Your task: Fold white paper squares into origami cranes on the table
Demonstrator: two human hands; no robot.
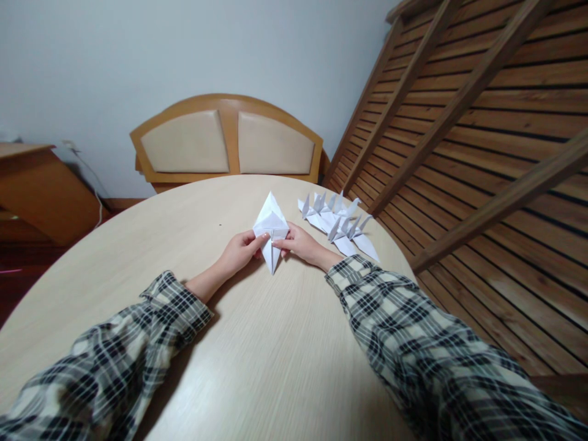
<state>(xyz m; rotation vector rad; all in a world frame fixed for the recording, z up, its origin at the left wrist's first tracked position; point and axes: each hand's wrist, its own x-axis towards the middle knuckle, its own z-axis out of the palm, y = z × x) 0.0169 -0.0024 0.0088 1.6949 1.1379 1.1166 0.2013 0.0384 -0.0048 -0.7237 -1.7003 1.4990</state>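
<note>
A white sheet of origami paper [271,215], folded into a long diamond with a centre crease, is held just over the table. My left hand [240,252] grips its left edge, thumb on the front face. From the other side, my right hand [301,242] pinches the right edge, its thumb also pressed near the centre line. The fingers behind the paper are mostly hidden. Just beyond my right hand stand several folded white paper cranes [337,220], grouped close together with their pointed necks and tails up.
The round pale wooden table [239,367] fills the foreground. Behind it is a padded wooden headboard [184,144] against the wall. A slatted wooden panel [487,153] leans close along the right side. At far left stands a wooden desk [41,190] with a white cable nearby.
</note>
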